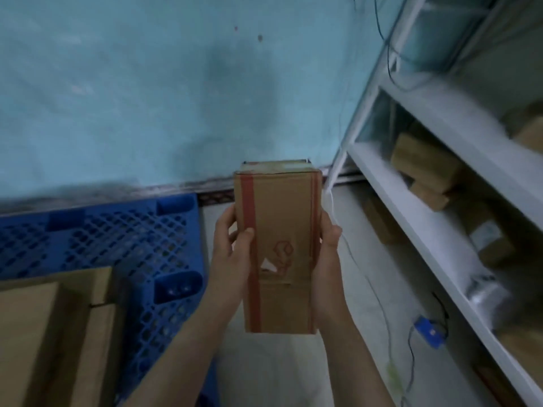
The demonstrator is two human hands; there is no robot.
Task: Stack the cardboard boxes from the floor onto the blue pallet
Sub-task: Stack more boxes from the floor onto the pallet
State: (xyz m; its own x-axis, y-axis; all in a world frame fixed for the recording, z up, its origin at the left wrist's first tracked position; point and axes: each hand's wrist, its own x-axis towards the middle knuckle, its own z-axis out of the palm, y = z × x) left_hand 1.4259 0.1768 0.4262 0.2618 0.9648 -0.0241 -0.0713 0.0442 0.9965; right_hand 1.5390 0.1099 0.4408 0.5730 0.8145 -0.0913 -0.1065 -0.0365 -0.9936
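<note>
A narrow cardboard box [282,230] with a red tape stripe and a red printed mark is held in the air in front of me, over the pale floor just right of the blue pallet [126,239]. My left hand [232,254] grips its left side with the thumb on the top face. Against the box's right side presses my right hand [327,251]. Two larger cardboard boxes [53,324] lie on the pallet at the lower left.
A white metal shelf rack [435,218] with cardboard boxes and wrapped parcels stands on the right. A light blue wall [176,98] is straight ahead. Thin cables and a small blue device [432,331] lie on the floor by the rack.
</note>
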